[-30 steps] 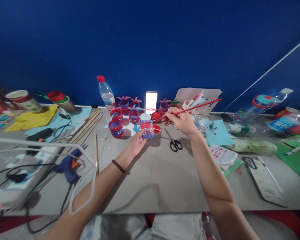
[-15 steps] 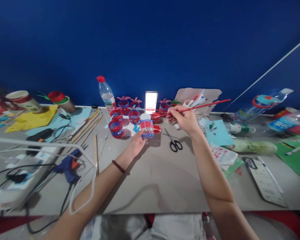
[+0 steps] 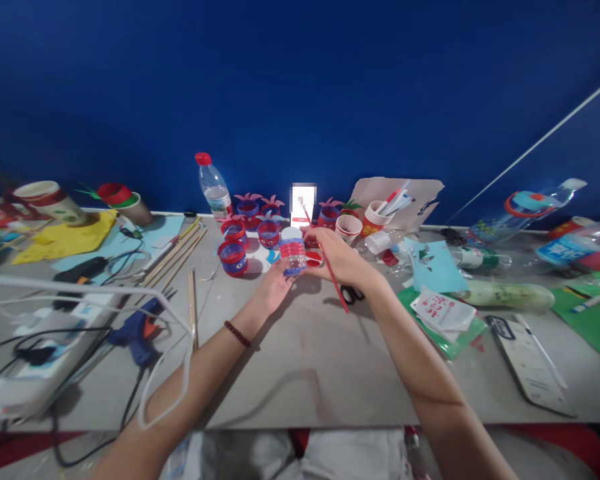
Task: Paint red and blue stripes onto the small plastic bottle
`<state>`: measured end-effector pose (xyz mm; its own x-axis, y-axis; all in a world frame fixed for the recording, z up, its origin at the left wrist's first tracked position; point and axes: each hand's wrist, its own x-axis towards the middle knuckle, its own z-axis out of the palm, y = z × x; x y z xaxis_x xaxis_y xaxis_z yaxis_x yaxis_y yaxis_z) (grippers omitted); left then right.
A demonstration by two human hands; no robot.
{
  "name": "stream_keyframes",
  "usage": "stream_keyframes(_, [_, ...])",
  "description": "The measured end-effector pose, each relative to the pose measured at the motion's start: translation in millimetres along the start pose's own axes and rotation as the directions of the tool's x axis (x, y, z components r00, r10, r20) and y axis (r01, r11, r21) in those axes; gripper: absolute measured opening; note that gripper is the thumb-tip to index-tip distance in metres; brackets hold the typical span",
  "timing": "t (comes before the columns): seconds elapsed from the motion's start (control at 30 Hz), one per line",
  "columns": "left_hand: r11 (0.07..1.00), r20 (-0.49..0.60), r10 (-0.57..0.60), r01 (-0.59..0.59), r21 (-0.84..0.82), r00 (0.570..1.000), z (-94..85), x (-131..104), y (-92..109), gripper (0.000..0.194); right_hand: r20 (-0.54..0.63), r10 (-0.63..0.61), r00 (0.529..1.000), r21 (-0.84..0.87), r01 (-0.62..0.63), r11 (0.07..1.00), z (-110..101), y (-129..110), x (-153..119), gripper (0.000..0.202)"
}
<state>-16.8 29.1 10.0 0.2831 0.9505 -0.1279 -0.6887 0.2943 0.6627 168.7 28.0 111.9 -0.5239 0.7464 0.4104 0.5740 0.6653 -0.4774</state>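
Observation:
My left hand [image 3: 275,288] holds a small clear plastic bottle [image 3: 293,252] upright, with a white top and painted red and blue bands. My right hand [image 3: 336,257] has its fingers at the bottle's right side; whether they press on it I cannot tell. A thin red-handled paintbrush [image 3: 336,283] is held in that hand, its handle slanting down toward me. Under the right hand lies a red paint dish [image 3: 314,259], partly covered. Black-handled scissors [image 3: 353,294] are half hidden beneath the wrist. Left of the bottle stand several red and blue painted cups [image 3: 233,259].
A red-capped bottle [image 3: 214,187] stands by the blue wall. Paper cups [image 3: 349,225] are at the back right. On the left are a glue gun [image 3: 139,331], wooden sticks [image 3: 193,307] and a power strip [image 3: 75,340]. At right lies a phone [image 3: 527,363].
My right hand has moved left and down to the bottle, and the paintbrush has swung from pointing right to slanting down toward me. My left hand stays nearly still with the bottle.

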Motion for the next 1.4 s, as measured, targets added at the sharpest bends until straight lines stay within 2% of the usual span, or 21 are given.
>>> stream_keyframes(0.1, [1.000,0.042,0.003,-0.004,0.004,0.999,0.5,-2,1,0.034,0.053,-0.031,0.998,-0.171,0.040,0.984,11,3,1,0.067])
stream_keyframes(0.2, [1.000,0.046,0.000,0.000,-0.004,0.999,1.3,-3,2,0.037,0.083,-0.019,0.996,-0.244,0.038,0.969,19,3,2,0.067])
stream_keyframes(0.33, [1.000,0.016,0.007,-0.007,0.006,1.000,3.4,-4,2,0.042,0.086,-0.003,0.996,-0.236,0.023,0.971,21,0,3,0.059])
stream_keyframes(0.43, [0.998,0.035,0.033,-0.035,0.054,0.999,4.5,-5,2,0.050,0.079,0.013,0.997,-0.200,0.003,0.980,18,2,4,0.062])
stream_keyframes(0.57, [0.971,0.029,0.132,-0.135,0.195,0.991,1.5,-4,3,0.080,0.073,0.049,0.996,-0.134,-0.039,0.990,12,8,2,0.067])
stream_keyframes(0.63, [0.933,0.033,0.186,-0.187,0.308,0.982,-1.3,-3,4,0.099,0.079,0.072,0.994,-0.090,-0.065,0.994,9,11,1,0.069])
stream_keyframes(0.7, [0.865,0.064,0.267,-0.268,0.424,0.962,-3.6,-4,5,0.109,0.097,0.099,0.990,-0.051,-0.094,0.994,7,13,0,0.069])
stream_keyframes(0.8, [0.718,0.129,0.423,-0.419,0.556,0.897,-3.4,-7,7,0.115,0.129,0.123,0.984,-0.017,-0.122,0.992,6,15,-1,0.068])
stream_keyframes(0.87, [0.644,0.178,0.478,-0.481,0.596,0.860,-0.8,-9,9,0.117,0.146,0.120,0.982,-0.010,-0.120,0.993,7,15,-1,0.067])
stream_keyframes(0.97, [0.597,0.212,0.510,-0.521,0.610,0.834,3.9,-11,12,0.111,0.167,0.115,0.979,-0.009,-0.115,0.993,9,15,-1,0.067])
stream_keyframes(1.2, [0.594,0.221,0.488,-0.507,0.624,0.844,2.5,-9,13,0.106,0.173,0.124,0.977,-0.019,-0.123,0.992,9,17,-1,0.066])
stream_keyframes(1.4, [0.642,0.166,0.487,-0.480,0.598,0.857,2.2,-10,13,0.103,0.189,0.126,0.974,-0.023,-0.124,0.992,8,16,-1,0.071])
